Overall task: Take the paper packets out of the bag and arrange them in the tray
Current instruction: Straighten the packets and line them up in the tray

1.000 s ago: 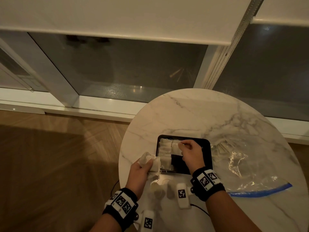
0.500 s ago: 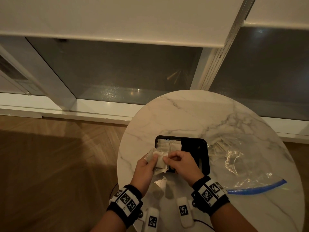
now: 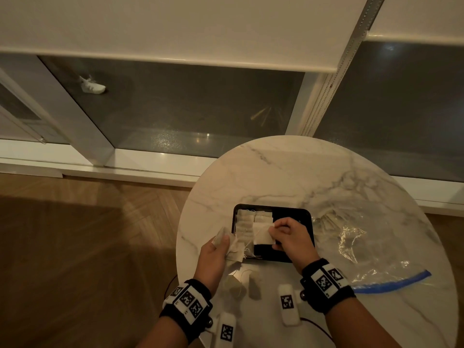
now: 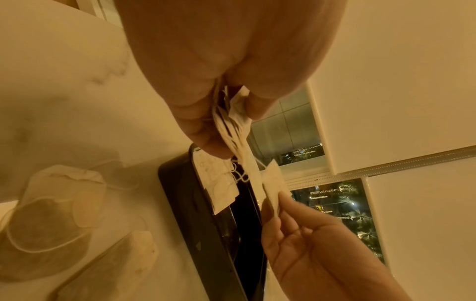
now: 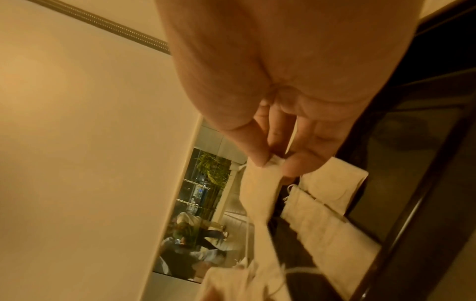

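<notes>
A black tray (image 3: 305, 214) lies on the round marble table (image 3: 276, 172), with several pale paper packets (image 3: 247, 219) laid in its left part. My right hand (image 3: 288, 236) pinches one packet (image 3: 262, 233) by its edge, just above the tray's middle. The right wrist view shows thumb and fingers on that packet (image 5: 260, 195) over the laid packets (image 5: 329, 230). My left hand (image 3: 217, 249) grips a bunch of packets (image 3: 236, 248) with loose strings at the tray's left front corner; the same bunch of packets (image 4: 231, 126) shows in the left wrist view. The clear plastic bag (image 3: 356, 244) lies flat to the right.
Two packets (image 3: 234, 285) with strings lie on the table in front of the tray, seen also as packets (image 4: 51, 220) in the left wrist view. The bag's blue zip strip (image 3: 391, 282) points toward the table's right front. Wooden floor lies left of the table edge; windows behind.
My right hand met the left hand's bunch at the tray's left front, took one packet from it and moved it right over the tray. The left hand stayed put.
</notes>
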`<act>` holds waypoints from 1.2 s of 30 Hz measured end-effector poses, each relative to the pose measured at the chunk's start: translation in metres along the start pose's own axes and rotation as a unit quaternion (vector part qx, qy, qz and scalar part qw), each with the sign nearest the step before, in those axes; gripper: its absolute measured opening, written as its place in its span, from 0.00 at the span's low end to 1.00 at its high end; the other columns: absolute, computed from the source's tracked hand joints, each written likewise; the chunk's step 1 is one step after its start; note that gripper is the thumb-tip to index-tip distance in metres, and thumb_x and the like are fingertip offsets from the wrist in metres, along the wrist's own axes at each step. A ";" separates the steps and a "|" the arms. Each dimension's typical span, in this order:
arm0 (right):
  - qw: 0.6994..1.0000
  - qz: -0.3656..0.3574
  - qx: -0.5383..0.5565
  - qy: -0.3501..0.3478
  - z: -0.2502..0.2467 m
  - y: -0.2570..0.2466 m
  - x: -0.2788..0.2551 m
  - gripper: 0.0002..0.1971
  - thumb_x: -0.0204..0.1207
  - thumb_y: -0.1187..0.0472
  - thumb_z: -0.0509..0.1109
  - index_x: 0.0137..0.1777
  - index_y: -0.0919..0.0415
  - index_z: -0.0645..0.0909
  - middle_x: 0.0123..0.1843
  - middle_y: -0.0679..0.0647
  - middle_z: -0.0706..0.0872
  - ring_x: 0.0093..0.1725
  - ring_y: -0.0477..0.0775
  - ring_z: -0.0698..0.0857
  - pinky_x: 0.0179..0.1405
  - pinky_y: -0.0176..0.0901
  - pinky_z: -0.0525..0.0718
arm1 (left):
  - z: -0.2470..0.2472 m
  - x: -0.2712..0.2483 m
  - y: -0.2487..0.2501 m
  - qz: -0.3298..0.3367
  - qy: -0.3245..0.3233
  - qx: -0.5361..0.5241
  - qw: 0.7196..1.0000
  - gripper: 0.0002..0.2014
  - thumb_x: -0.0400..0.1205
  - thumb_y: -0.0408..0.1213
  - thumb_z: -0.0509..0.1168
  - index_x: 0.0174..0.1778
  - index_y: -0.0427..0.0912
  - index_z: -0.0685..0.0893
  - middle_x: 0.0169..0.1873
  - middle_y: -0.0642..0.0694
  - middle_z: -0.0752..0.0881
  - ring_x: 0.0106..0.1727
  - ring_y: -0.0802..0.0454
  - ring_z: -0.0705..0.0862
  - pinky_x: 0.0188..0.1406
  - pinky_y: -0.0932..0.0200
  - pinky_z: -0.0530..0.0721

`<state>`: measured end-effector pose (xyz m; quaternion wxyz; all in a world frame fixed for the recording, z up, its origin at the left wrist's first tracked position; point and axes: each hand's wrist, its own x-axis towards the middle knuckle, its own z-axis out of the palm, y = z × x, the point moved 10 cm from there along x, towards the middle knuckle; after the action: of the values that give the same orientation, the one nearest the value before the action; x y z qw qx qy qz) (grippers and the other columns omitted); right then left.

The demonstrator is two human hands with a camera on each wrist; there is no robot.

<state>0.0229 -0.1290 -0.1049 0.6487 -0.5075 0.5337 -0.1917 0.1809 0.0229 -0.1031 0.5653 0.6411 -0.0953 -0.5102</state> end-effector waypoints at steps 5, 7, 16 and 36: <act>0.998 0.007 -0.055 0.023 -0.012 0.015 0.025 0.03 0.82 0.68 0.69 0.53 0.62 0.82 0.48 0.59 0.88 0.41 0.51 0.87 0.33 0.36 0.86 | -0.005 -0.002 -0.003 0.007 0.016 0.007 1.000 0.19 0.91 0.38 0.58 0.56 0.23 0.84 0.47 0.26 0.89 0.45 0.39 0.89 0.38 0.58 0.89; 0.998 0.017 -0.061 0.018 -0.010 0.022 0.034 0.03 0.82 0.69 0.68 0.53 0.64 0.83 0.47 0.60 0.87 0.39 0.52 0.86 0.33 0.38 0.86 | -0.005 -0.002 -0.003 0.003 0.016 -0.001 1.000 0.18 0.91 0.37 0.58 0.57 0.23 0.84 0.49 0.25 0.89 0.44 0.39 0.89 0.38 0.59 0.89; 0.997 0.044 -0.051 0.046 -0.016 0.034 0.048 0.06 0.81 0.72 0.67 0.48 0.62 0.83 0.48 0.61 0.87 0.43 0.55 0.86 0.33 0.40 0.87 | -0.016 -0.001 -0.001 -0.005 0.025 -0.011 1.000 0.14 0.90 0.35 0.60 0.58 0.29 0.87 0.48 0.32 0.91 0.46 0.41 0.91 0.38 0.60 0.89; 0.982 0.034 -0.185 0.022 -0.008 0.041 0.068 0.05 0.76 0.67 0.76 0.44 0.57 0.85 0.38 0.56 0.88 0.36 0.52 0.85 0.36 0.45 0.87 | -0.032 -0.009 -0.013 -0.023 0.044 -0.068 0.996 0.12 0.89 0.33 0.62 0.59 0.28 0.86 0.51 0.25 0.89 0.38 0.44 0.92 0.34 0.58 0.90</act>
<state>0.0282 -0.1698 -0.1736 0.5380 -0.5958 0.5911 -0.0782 0.1950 0.0534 -0.1139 0.5991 0.6253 -0.0203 -0.4997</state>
